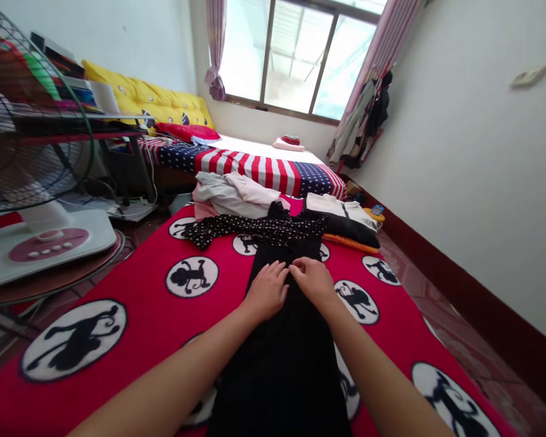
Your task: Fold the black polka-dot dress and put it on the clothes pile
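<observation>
A long black dress (282,364) with a dotted black-and-white top and sleeves (259,229) lies stretched out on a red blanket (150,334) printed with monkeys in white circles. My left hand (268,290) rests at the dress's waist, its fingers closed on the black cloth. Right beside it, my right hand (313,280) has its fingers curled and pinched on the same part, the fingertips of both hands nearly touching. The sleeves spread out to both sides beyond my hands. What exactly lies under the fingertips is hidden.
Behind the dress lie a heap of grey and pink clothes (236,193) and a folded white-and-black garment (346,217) over something orange. A fan (45,233) stands on a round stool at left. Farther back is a bed with a striped, starred cover (250,170) under the window.
</observation>
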### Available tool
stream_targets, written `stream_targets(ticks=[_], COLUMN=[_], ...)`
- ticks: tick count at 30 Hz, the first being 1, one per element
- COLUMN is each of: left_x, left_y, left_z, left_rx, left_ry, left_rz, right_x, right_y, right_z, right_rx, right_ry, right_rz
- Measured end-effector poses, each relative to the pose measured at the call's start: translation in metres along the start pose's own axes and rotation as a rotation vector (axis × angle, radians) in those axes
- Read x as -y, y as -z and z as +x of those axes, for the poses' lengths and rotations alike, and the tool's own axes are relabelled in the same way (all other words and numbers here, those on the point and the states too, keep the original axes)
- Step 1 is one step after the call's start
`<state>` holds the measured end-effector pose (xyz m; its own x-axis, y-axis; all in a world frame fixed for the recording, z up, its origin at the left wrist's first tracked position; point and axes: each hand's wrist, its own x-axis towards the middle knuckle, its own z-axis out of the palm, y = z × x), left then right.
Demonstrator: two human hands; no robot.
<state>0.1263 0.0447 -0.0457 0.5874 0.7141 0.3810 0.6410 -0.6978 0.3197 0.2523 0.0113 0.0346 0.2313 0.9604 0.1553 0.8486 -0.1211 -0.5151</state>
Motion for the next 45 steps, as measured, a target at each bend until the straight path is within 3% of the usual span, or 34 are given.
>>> stream_targets(ticks=[2, 5, 10, 14, 16, 19, 21, 25, 29, 32, 34, 36, 39, 45], left_x=[0.001, 0.002, 0.000, -0.001, -0.001, -0.002, -0.003, -0.001, 0.010, 0.023, 0.030, 0.035, 0.037, 0.043], left_y=[0.001, 0.000, -0.001, 0.001, 0.002, 0.003, 0.003, 0.002, 0.005, 0.015, 0.023, 0.030, 0.035, 0.035], left_z=[-0.002, -0.002, -0.002, -0.003, -0.003, -0.005, -0.005, -0.004, 0.001, 0.000, -0.005, -0.013, -0.023, -0.025], left_rx=[0.014, 0.010, 0.016, 0.057, 0.054, 0.043, 0.032, 0.020, 0.078, 0.090, -0.014, -0.132, -0.164, -0.185], left_ry=[-0.006, 0.008, 0.059, 0.040, 0.049, 0.056, 0.055, 0.062, 0.047, -0.007, 0.086, 0.265, 0.398, 0.321], left_rz=[0.002, 0.026, 0.085, 0.120, 0.127, 0.112, 0.087, 0.021, -0.049, -0.069, -0.028, 0.047, 0.081, -0.165], right_x=[-0.003, -0.008, -0.024, -0.034, -0.037, -0.044, -0.053, -0.073, -0.074, -0.062, -0.052, -0.041, -0.028, -0.021], right_y=[-0.013, -0.024, -0.032, -0.026, -0.021, -0.021, -0.028, -0.041, -0.033, -0.019, -0.011, -0.007, -0.006, -0.016], right_z=[0.030, 0.054, 0.060, 0.058, 0.046, 0.004, -0.033, -0.089, -0.108, -0.119, -0.128, -0.137, -0.144, -0.147], right_rx=[0.040, 0.050, -0.040, -0.015, -0.087, -0.216, -0.133, -0.008, -0.037, -0.056, 0.035, 0.147, 0.230, 0.286], right_ry=[-0.107, -0.155, -0.190, -0.202, -0.109, 0.169, 0.326, 0.332, 0.339, 0.495, 0.665, 0.763, 0.729, 0.604], right_rz=[-0.214, -0.344, -0.319, -0.295, -0.254, -0.205, -0.237, -0.315, -0.233, -0.131, -0.029, 0.061, 0.119, 0.146])
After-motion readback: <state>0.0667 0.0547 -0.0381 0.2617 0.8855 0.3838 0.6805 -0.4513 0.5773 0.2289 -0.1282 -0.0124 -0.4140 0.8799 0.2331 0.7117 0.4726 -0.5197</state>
